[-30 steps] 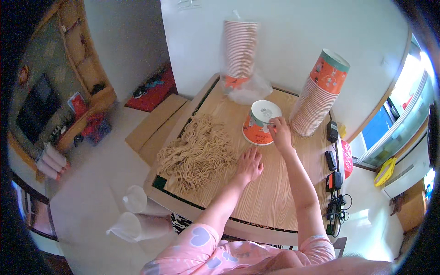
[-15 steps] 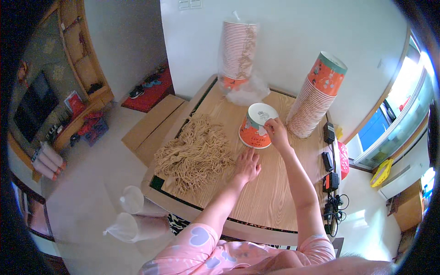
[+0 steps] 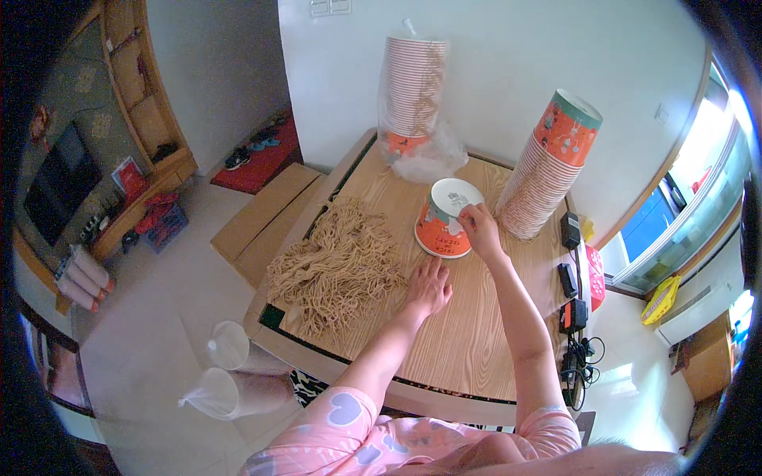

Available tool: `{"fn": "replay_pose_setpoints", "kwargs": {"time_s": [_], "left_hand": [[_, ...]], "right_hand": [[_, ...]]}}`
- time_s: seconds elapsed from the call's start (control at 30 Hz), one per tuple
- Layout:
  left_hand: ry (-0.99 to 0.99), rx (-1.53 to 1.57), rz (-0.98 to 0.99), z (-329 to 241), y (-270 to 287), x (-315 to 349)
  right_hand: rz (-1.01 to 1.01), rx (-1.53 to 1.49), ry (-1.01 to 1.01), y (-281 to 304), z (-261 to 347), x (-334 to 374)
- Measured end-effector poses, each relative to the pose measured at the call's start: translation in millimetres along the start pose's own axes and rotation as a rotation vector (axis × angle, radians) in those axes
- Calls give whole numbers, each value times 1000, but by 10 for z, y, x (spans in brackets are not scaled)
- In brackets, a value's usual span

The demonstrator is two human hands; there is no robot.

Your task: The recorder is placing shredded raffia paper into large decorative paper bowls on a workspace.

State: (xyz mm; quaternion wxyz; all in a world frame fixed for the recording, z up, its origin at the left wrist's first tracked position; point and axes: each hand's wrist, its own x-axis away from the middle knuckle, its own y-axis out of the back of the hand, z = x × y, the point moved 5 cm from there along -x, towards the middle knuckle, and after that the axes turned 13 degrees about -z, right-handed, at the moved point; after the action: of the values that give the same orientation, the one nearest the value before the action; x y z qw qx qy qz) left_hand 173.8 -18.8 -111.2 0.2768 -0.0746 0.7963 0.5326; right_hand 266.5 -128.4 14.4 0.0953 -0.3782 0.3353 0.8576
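An orange and green paper bucket (image 3: 441,230) stands upside down near the middle of the table, its white base facing up. My right hand (image 3: 480,228) pinches the base edge on its right side, fingers closed. Just below the bucket's near rim, my left hand (image 3: 429,287) rests flat on the wood with its fingers out and nothing in them. Left of that hand lies a loose heap of beige cords (image 3: 337,266). A tall nested stack of matching upturned buckets (image 3: 548,166) leans at the right, behind my right hand.
Another bucket stack (image 3: 414,95) in clear plastic stands by the wall. Black adapters and cables (image 3: 583,357) line the table's right edge. An open cardboard box (image 3: 262,226) sits on the floor beyond the left edge; bagged white buckets (image 3: 218,393) lie near the table's front left.
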Motion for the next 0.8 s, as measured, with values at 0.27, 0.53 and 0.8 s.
{"fn": "replay_pose_setpoints", "kwargs": {"time_s": [0.27,0.53,0.8], "left_hand": [[0,18,-46,37,-89,26],[-17,18,-87,24,-55,22],[-14,40,-6,-47,-50,-28]], "right_hand": [[34,9,-11,77,111,32],[67,35,-36,97,34,12],[-19,-21,-88,154,-213,-59]]}}
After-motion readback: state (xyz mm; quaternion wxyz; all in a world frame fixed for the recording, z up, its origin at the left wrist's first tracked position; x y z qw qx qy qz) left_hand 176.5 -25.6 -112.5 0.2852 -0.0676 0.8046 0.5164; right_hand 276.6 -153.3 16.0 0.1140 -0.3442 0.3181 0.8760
